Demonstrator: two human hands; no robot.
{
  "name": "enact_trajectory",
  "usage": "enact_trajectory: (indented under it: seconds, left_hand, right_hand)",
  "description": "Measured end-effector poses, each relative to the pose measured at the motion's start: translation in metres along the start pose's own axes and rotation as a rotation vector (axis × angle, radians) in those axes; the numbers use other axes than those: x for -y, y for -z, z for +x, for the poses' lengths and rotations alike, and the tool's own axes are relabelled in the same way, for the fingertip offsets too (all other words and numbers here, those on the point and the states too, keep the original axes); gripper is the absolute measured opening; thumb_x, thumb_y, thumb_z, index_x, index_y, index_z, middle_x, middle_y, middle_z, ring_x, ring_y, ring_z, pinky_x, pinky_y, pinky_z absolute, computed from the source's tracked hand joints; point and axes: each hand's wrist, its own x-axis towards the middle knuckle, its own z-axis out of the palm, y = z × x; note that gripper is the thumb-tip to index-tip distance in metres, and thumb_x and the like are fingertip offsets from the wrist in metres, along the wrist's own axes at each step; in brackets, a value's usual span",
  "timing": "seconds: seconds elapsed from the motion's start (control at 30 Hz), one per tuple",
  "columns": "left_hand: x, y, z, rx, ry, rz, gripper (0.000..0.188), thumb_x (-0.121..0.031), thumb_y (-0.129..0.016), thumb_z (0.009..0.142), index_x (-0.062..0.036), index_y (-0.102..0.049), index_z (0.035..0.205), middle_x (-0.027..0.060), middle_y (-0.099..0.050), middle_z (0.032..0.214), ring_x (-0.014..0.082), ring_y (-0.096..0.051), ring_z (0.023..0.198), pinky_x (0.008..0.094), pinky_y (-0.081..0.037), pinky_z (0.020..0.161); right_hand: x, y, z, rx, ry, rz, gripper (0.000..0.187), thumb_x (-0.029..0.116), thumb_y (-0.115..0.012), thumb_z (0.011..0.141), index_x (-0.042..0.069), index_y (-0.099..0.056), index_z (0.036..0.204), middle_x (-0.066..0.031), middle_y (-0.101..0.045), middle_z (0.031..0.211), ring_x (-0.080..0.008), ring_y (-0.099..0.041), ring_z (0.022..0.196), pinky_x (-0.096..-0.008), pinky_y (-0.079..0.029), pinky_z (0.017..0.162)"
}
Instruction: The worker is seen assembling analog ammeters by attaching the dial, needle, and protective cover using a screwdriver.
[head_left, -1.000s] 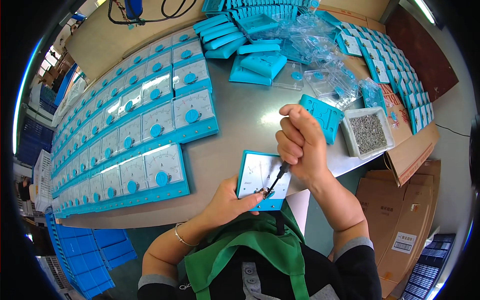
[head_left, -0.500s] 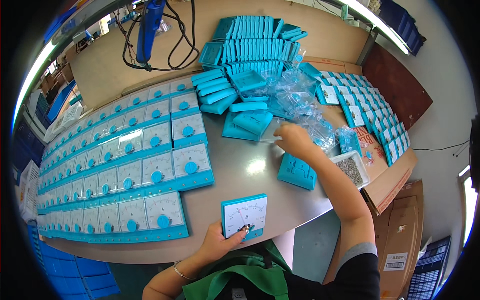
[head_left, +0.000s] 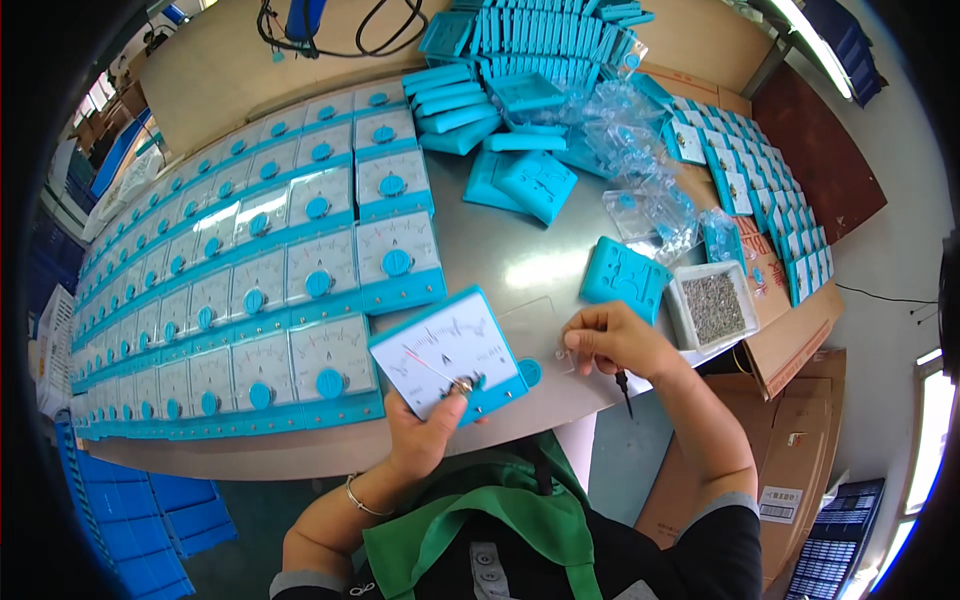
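Observation:
My left hand [head_left: 425, 432] grips an ammeter [head_left: 440, 350] by its lower edge, thumb near the metal parts at the base of its needle. It has a white scale face, a teal base, and is tilted. Just right of it, my right hand [head_left: 622, 342] pinches the edge of a clear plastic cover [head_left: 535, 318], which has a round blue knob [head_left: 530, 372] at its lower left. A thin dark tool, like a screwdriver [head_left: 626, 392], sticks out below my right hand, point down; its handle is hidden. Beyond lies a teal housing [head_left: 622, 275] on the table.
Rows of covered meters [head_left: 320, 285] fill the left side. Teal housings [head_left: 540, 40] are stacked at the back, beside a heap of clear covers [head_left: 640, 140]. A white tray of small metal parts [head_left: 712, 305] stands right, before rows of uncovered meters [head_left: 740, 190] on cardboard.
My right hand has come back from the cover pile toward me with a clear cover. The ammeter in my left hand has risen and turned. The view has shifted.

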Motion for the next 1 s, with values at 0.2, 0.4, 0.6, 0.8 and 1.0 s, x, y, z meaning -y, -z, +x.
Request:
enact_trajectory:
  seconds: [0.2, 0.4, 0.6, 0.8, 1.0]
  left_hand:
    - [-0.016, -0.004, -0.004, -0.134, -0.065, -0.008, 0.029, -0.009, -0.059, 0.086, 0.0022, -0.048, 0.11, 0.0141, -0.058, 0.102, 0.0233, -0.063, 0.082, 0.0372, -0.057, 0.058]
    - [-0.019, -0.013, -0.004, -0.154, -0.082, 0.018, 0.032, -0.01, -0.059, 0.086, 0.0009, -0.046, 0.113, 0.014, -0.058, 0.105, 0.0232, -0.063, 0.084, 0.0372, -0.057, 0.058]
    - [-0.021, -0.005, -0.007, -0.175, -0.06, 0.024, 0.033, -0.009, -0.059, 0.086, 0.0013, -0.045, 0.114, 0.0139, -0.058, 0.106, 0.023, -0.064, 0.085, 0.0369, -0.058, 0.058]
    - [-0.02, -0.001, -0.008, -0.187, -0.061, 0.029, 0.033, -0.01, -0.059, 0.086, 0.001, -0.046, 0.114, 0.0136, -0.058, 0.106, 0.0231, -0.064, 0.086, 0.0369, -0.058, 0.058]
    - [-0.026, 0.006, -0.009, -0.213, -0.051, 0.015, 0.036, -0.013, -0.062, 0.085, 0.0002, -0.047, 0.115, 0.0138, -0.058, 0.107, 0.0232, -0.063, 0.087, 0.0375, -0.058, 0.057]
  right_hand:
    - [-0.014, -0.035, -0.021, -0.237, 0.491, -0.801, 0.042, 0.021, -0.075, 0.071, 0.006, -0.06, 0.108, -0.0223, -0.052, 0.12, -0.0315, -0.062, 0.073, -0.035, -0.052, 0.066]
    - [-0.033, -0.049, -0.009, -0.277, 0.622, -1.033, 0.058, 0.03, -0.079, 0.065, 0.012, -0.059, 0.117, -0.0237, -0.042, 0.133, -0.0338, -0.064, 0.083, -0.0374, -0.053, 0.071]
    - [-0.033, -0.05, -0.007, -0.304, 0.648, -1.021, 0.054, 0.024, -0.077, 0.065, 0.012, -0.06, 0.115, -0.0231, -0.043, 0.133, -0.0318, -0.066, 0.077, -0.0363, -0.053, 0.068]
    - [-0.031, -0.052, -0.007, -0.328, 0.625, -1.013, 0.053, 0.023, -0.077, 0.065, 0.01, -0.061, 0.114, -0.0238, -0.046, 0.129, -0.0302, -0.066, 0.076, -0.0348, -0.053, 0.067]
    - [-0.013, -0.037, -0.016, -0.352, 0.639, -0.786, 0.055, 0.02, -0.076, 0.067, 0.01, -0.059, 0.118, -0.0215, -0.04, 0.135, -0.034, -0.065, 0.087, -0.0372, -0.055, 0.069]
